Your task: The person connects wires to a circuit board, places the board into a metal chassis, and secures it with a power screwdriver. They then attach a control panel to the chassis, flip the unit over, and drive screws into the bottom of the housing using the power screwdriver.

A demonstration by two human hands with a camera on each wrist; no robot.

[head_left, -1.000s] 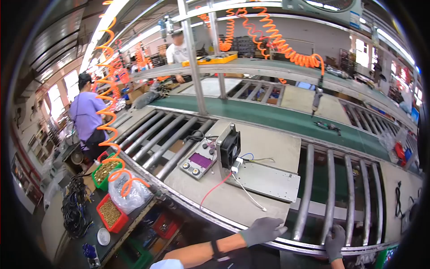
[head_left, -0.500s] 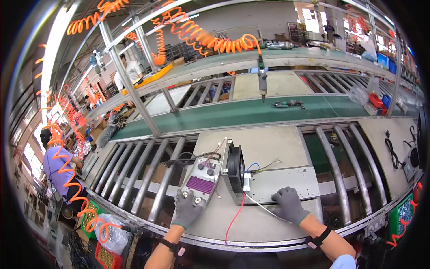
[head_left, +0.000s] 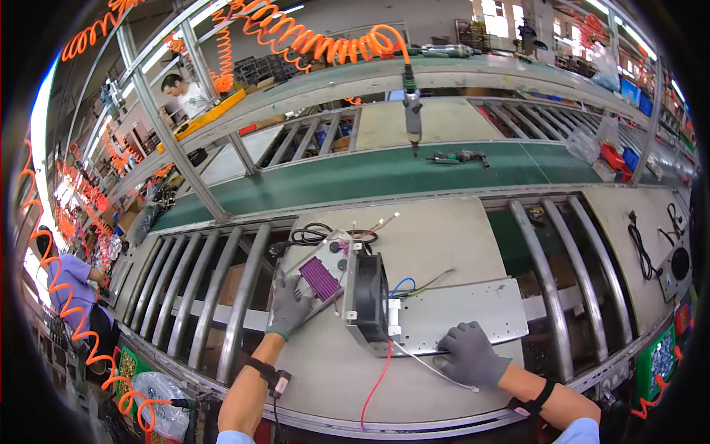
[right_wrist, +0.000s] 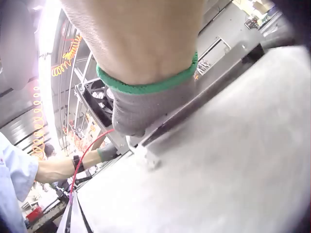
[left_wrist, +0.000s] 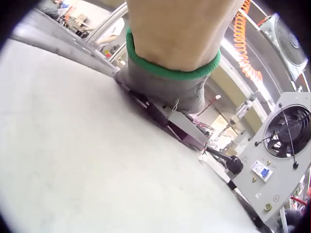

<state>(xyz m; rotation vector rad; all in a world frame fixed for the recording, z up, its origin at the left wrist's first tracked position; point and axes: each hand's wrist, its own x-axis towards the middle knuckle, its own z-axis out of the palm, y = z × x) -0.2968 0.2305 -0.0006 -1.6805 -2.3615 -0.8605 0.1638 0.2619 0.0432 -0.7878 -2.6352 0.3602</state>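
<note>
On board (head_left: 325,374) | left hand (head_left: 289,307) touches purple-finned panel (head_left: 319,278) | right hand (head_left: 472,357) grips plate (head_left: 484,305)

Left hand (head_left: 291,307): moved a fair bit. A second ago it was held over on the near right of the fan (head_left: 367,292); by half a second ago it'd been put on the knob end of the panel (head_left: 319,277), and now the panel's left side is gripped, left of the fan.
Right hand (head_left: 472,355): taken off the rollers (head_left: 579,281) well right of the fan, now closed over the near edge of the metal plate (head_left: 451,314), just right of the fan.
Panel: been turned and pushed over, so it's much tighter against the fan's left side.
White-tipped wires (head_left: 384,222): now swung out past the fan's far side.
</note>
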